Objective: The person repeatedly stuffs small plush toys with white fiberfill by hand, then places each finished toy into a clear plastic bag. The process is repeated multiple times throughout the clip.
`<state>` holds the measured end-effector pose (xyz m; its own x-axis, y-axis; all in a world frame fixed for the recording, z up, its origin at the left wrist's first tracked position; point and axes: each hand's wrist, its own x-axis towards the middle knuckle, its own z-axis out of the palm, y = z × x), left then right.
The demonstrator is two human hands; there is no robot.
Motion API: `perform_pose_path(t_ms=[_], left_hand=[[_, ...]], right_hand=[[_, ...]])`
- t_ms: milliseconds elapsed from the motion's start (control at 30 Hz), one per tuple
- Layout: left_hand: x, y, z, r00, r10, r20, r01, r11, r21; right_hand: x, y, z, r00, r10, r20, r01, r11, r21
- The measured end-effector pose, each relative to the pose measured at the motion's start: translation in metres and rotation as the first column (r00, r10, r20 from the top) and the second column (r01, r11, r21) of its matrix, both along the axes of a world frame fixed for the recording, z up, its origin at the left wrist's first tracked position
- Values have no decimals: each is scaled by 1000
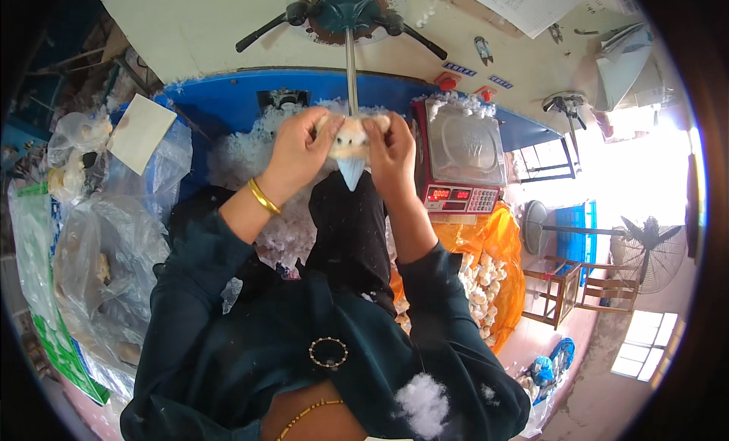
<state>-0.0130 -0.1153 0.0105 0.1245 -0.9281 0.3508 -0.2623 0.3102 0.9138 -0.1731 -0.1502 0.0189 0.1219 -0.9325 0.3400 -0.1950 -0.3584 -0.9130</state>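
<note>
Both my hands hold a small cream plush toy (pixel 351 140) with dark eyes, in front of my lap. A light blue pointed piece (pixel 351 172) hangs from its lower edge. My left hand (pixel 298 146), with a gold bangle on the wrist, pinches the toy's left side. On its other side my right hand (pixel 393 154) grips with thumb and fingers. A thin metal tube (pixel 351 73) comes down from a round green machine fitting (pixel 345 14) and meets the toy's top edge. Whether the tube is inside the toy is hidden.
White stuffing fluff (pixel 250 156) lies below and beside my hands. A red digital scale (pixel 462 156) stands close on the right, above an orange bag (pixel 497 270) of small plush pieces. Clear plastic bags (pixel 114 251) are on the left. A fan (pixel 645 251) stands far right.
</note>
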Motion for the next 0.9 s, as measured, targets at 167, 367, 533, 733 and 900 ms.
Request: perform_pose_path(t_ms=[167, 367, 533, 733, 900], left_hand=[[-5, -34, 2, 983, 183, -1, -183, 983, -21], [3, -79, -11, 918, 67, -391, -41, 996, 75], [13, -83, -4, 924, 91, -371, -67, 995, 77], [9, -90, -4, 963, 145, -229, -146, 989, 13], [4, -46, -1, 963, 111, -246, -92, 992, 87]], right_hand=[[25, -35, -1, 988, -104, 112, 100, 994, 45], [40, -75, -5, 958, -61, 279, -6, 973, 232], [38, -67, -4, 993, -76, 88, 67, 993, 100], [44, -77, -12, 969, -137, 205, 108, 983, 148], [32, -40, 0, 933, 4, 360, -66, 985, 158]])
